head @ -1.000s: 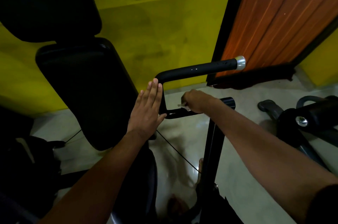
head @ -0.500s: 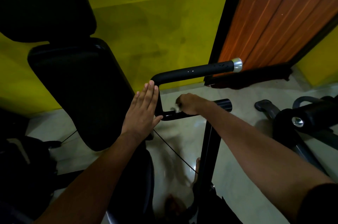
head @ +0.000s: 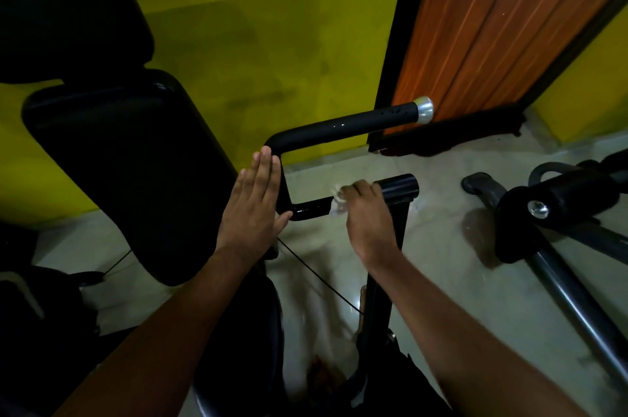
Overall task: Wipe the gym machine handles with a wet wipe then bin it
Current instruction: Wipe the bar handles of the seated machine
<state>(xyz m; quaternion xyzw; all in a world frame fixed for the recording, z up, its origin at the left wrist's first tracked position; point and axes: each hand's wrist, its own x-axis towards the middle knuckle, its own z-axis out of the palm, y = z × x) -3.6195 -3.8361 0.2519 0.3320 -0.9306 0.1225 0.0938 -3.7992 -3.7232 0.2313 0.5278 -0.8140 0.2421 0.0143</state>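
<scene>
On lower bar (head: 311,209), right hand (head: 365,212) clenches mostly hidden wipe (head: 336,204); left hand (head: 253,209) flat, released, vs upright.

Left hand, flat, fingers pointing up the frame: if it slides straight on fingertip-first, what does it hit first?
Probably the bend of the black tubular machine handle: the flat left hand lies along its upright section, fingertips just below that corner. Depth is unclear, so it may pass beside it toward the yellow wall.
</scene>
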